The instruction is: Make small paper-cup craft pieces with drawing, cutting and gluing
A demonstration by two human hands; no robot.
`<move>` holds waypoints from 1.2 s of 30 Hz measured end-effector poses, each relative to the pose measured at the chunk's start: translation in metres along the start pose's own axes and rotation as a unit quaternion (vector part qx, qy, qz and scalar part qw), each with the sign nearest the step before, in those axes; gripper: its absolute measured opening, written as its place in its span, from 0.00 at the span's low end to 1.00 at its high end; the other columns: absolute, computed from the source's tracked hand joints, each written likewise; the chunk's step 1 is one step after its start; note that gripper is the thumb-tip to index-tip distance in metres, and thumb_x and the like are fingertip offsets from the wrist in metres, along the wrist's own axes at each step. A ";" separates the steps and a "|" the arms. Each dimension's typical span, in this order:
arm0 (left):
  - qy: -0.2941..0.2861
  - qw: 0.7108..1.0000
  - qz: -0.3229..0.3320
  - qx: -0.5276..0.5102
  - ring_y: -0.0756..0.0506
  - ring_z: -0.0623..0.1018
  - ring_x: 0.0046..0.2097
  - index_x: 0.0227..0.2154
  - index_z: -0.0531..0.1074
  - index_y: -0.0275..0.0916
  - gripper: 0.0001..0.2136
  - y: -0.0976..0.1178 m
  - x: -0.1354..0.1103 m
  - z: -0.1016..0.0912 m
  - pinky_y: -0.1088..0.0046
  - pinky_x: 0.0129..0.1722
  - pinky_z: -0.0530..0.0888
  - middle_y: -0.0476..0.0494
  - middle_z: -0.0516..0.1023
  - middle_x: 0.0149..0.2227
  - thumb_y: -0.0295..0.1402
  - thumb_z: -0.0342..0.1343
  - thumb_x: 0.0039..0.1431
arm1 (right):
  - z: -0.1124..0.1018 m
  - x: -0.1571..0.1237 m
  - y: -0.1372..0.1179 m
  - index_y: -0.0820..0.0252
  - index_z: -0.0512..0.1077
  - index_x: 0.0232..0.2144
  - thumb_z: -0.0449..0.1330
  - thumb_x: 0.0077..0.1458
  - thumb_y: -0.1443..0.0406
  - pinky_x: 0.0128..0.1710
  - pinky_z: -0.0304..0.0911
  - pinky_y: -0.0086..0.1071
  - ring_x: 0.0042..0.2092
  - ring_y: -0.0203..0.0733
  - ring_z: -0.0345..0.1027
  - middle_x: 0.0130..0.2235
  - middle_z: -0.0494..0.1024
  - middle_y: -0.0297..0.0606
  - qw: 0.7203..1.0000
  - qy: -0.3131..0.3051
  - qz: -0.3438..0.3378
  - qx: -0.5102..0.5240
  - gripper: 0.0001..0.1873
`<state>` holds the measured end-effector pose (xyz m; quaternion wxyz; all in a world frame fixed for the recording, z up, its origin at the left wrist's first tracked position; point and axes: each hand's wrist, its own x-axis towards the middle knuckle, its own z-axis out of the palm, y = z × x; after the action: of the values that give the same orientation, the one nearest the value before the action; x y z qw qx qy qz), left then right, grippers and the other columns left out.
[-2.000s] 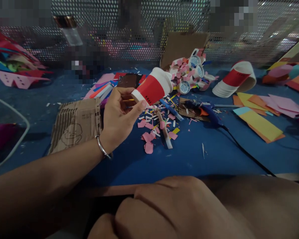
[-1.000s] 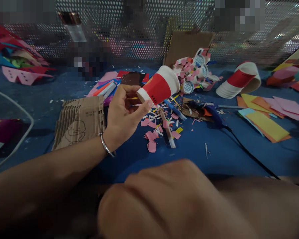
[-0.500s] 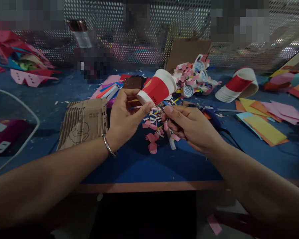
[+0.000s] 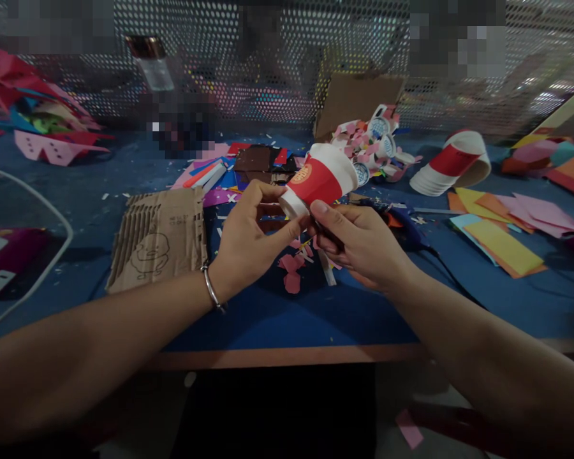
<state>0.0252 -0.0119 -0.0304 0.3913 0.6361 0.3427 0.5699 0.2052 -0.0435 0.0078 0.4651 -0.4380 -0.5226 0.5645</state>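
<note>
Hold the paper cup (image 4: pixel 321 180) tilted just above the paper scraps (image 4: pixel 291 264) on the table (image 4: pixel 287 312), pinching its base lightly with the left hand (image 4: pixel 249 236) to avoid denting, and brace the right hand (image 4: pixel 358 245), curled round a dark object, just beside that base.

The paper cup (image 4: pixel 318 180) is in the air above the middle of the table (image 4: pixel 268 319), tilted on its side. The left hand (image 4: pixel 249 236) is at its bottom from the left and the right hand (image 4: pixel 363 245) is just beside it on the right. Under both hands lie paper scraps (image 4: pixel 291 268). Left of the left hand, a cardboard piece (image 4: pixel 159 239) lies flat. Behind the cup is a heap of small cups (image 4: pixel 370 143), and right of the heap a stack of cups (image 4: pixel 452 164) lies on its side. Before the stack, paper sheets (image 4: pixel 502 233) are spread. A mesh wall (image 4: pixel 277 57) stands behind all.
</note>
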 end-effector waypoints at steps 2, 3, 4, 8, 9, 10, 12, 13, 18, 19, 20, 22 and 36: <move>-0.012 1.000 -0.003 0.002 0.44 0.86 0.46 0.45 0.70 0.42 0.18 0.002 -0.003 0.001 0.69 0.40 0.85 0.43 0.83 0.48 0.32 0.73 0.58 | 0.001 -0.001 0.002 0.60 0.74 0.23 0.77 0.47 0.34 0.16 0.38 0.29 0.17 0.26 0.49 0.16 0.62 0.25 1.000 0.013 -0.005 -0.008 0.36; -0.017 1.000 -0.005 0.002 0.44 0.86 0.47 0.45 0.70 0.42 0.18 0.004 -0.004 0.001 0.69 0.40 0.85 0.42 0.82 0.48 0.32 0.72 0.58 | 0.002 -0.001 0.002 0.59 0.74 0.23 0.77 0.47 0.34 0.16 0.38 0.29 0.17 0.26 0.49 0.16 0.62 0.25 1.000 0.021 -0.009 -0.012 0.36; -0.020 1.000 -0.006 0.002 0.44 0.86 0.47 0.46 0.70 0.41 0.18 0.004 -0.005 0.002 0.68 0.40 0.85 0.42 0.82 0.49 0.32 0.72 0.58 | 0.002 -0.001 0.003 0.59 0.74 0.23 0.77 0.46 0.34 0.16 0.39 0.29 0.18 0.27 0.49 0.16 0.62 0.25 0.999 0.028 -0.014 -0.016 0.36; -0.014 1.000 -0.004 -0.006 0.44 0.86 0.46 0.47 0.71 0.40 0.20 0.006 -0.006 0.002 0.69 0.38 0.84 0.41 0.83 0.49 0.36 0.74 0.58 | 0.003 -0.002 0.006 0.58 0.72 0.21 0.76 0.47 0.33 0.17 0.41 0.29 0.19 0.28 0.49 0.16 0.61 0.25 0.998 0.037 -0.038 -0.029 0.37; -0.011 1.000 -0.003 -0.006 0.44 0.86 0.45 0.47 0.70 0.41 0.21 0.006 -0.006 0.002 0.70 0.38 0.84 0.41 0.83 0.48 0.36 0.75 0.58 | 0.003 -0.002 0.007 0.57 0.71 0.21 0.76 0.48 0.33 0.17 0.42 0.29 0.19 0.28 0.49 0.16 0.61 0.25 0.998 0.037 -0.045 -0.032 0.37; -0.010 1.000 -0.003 -0.004 0.45 0.86 0.45 0.47 0.70 0.41 0.21 0.006 -0.006 0.002 0.70 0.38 0.83 0.42 0.83 0.47 0.37 0.75 0.58 | 0.003 -0.002 0.008 0.57 0.71 0.21 0.75 0.49 0.33 0.17 0.42 0.29 0.19 0.28 0.49 0.16 0.60 0.25 0.997 0.036 -0.052 -0.036 0.36; -0.008 1.000 -0.001 0.006 0.45 0.86 0.44 0.47 0.70 0.42 0.22 0.005 -0.006 0.002 0.71 0.38 0.83 0.43 0.84 0.46 0.38 0.76 0.58 | 0.002 -0.001 0.010 0.56 0.70 0.21 0.75 0.51 0.34 0.17 0.44 0.29 0.19 0.28 0.49 0.16 0.60 0.25 0.996 0.038 -0.064 -0.045 0.36; -0.007 1.000 0.000 0.013 0.45 0.86 0.44 0.47 0.70 0.42 0.22 0.005 -0.005 0.002 0.71 0.38 0.83 0.43 0.84 0.46 0.38 0.76 0.58 | 0.001 -0.001 0.011 0.56 0.70 0.21 0.74 0.52 0.35 0.17 0.44 0.29 0.19 0.29 0.49 0.16 0.60 0.25 0.996 0.039 -0.070 -0.049 0.35; 0.004 0.999 0.003 0.042 0.44 0.86 0.45 0.47 0.70 0.42 0.23 0.004 -0.003 0.000 0.69 0.39 0.83 0.42 0.83 0.47 0.41 0.76 0.58 | 0.001 0.000 0.012 0.56 0.69 0.21 0.73 0.54 0.34 0.18 0.44 0.30 0.20 0.29 0.49 0.17 0.59 0.24 0.994 0.043 -0.080 -0.065 0.36; 0.008 0.999 0.009 0.046 0.44 0.85 0.45 0.47 0.70 0.42 0.24 0.004 -0.003 0.000 0.68 0.39 0.82 0.42 0.83 0.47 0.42 0.76 0.57 | 0.001 0.000 0.012 0.56 0.68 0.21 0.73 0.53 0.33 0.18 0.44 0.30 0.20 0.29 0.49 0.17 0.59 0.24 0.994 0.041 -0.079 -0.062 0.37; 0.012 0.999 0.017 0.049 0.44 0.85 0.44 0.47 0.70 0.42 0.24 0.005 -0.003 0.000 0.68 0.39 0.82 0.42 0.83 0.47 0.42 0.77 0.57 | 0.002 0.000 0.011 0.56 0.68 0.21 0.73 0.53 0.33 0.18 0.44 0.30 0.20 0.29 0.48 0.17 0.59 0.24 0.995 0.038 -0.076 -0.056 0.37; 0.016 0.998 0.030 0.053 0.44 0.85 0.42 0.47 0.71 0.42 0.24 0.005 -0.003 0.001 0.67 0.40 0.82 0.43 0.83 0.45 0.43 0.77 0.56 | 0.002 0.000 0.011 0.55 0.67 0.21 0.73 0.54 0.34 0.18 0.43 0.30 0.20 0.29 0.48 0.18 0.59 0.24 0.996 0.032 -0.067 -0.047 0.36; 0.043 0.999 -0.006 0.021 0.45 0.85 0.41 0.44 0.68 0.42 0.30 0.006 0.000 0.002 0.69 0.35 0.83 0.42 0.81 0.45 0.48 0.80 0.50 | 0.001 -0.001 0.015 0.55 0.68 0.22 0.68 0.60 0.35 0.20 0.42 0.32 0.21 0.31 0.46 0.19 0.56 0.25 0.992 0.045 -0.075 -0.096 0.35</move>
<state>0.0274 -0.0152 -0.0256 0.3663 0.6173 0.3751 0.5866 0.2031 -0.0451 -0.0073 0.4844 -0.4653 -0.5845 0.4552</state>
